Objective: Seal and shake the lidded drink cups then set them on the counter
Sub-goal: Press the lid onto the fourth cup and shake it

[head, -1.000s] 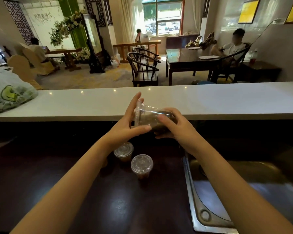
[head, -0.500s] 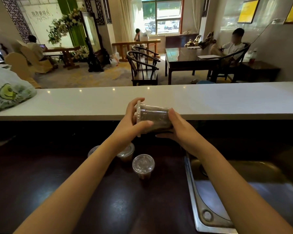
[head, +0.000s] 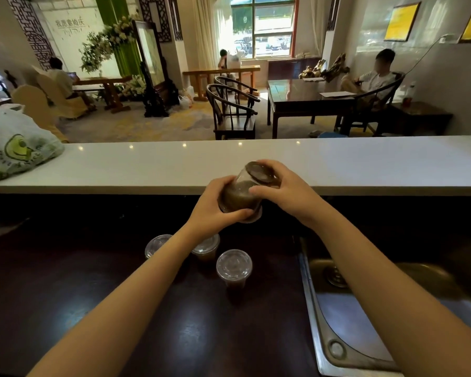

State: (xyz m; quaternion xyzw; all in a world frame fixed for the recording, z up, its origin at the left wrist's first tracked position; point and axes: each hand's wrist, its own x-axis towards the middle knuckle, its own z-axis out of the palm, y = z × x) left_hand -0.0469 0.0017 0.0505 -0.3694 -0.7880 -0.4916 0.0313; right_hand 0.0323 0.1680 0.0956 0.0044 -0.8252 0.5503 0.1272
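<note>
A clear lidded cup (head: 241, 193) of brown drink is held upside down in front of the white counter (head: 365, 164), its base up and its lid down. My left hand (head: 215, 208) wraps the lid end from below. My right hand (head: 283, 186) grips the base end from the right. Three more lidded cups stand on the dark worktop below: one in front (head: 234, 266), one (head: 206, 248) partly behind my left arm, one (head: 156, 244) to the left.
A steel sink (head: 365, 308) lies at the right of the dark worktop (head: 106, 295). A white plastic bag (head: 17, 145) sits on the counter's left end. Beyond the counter are chairs, tables and seated people.
The cup has turned from lying sideways, lid to the left, to upside down with its base up. Both hands kept hold and dropped slightly.
</note>
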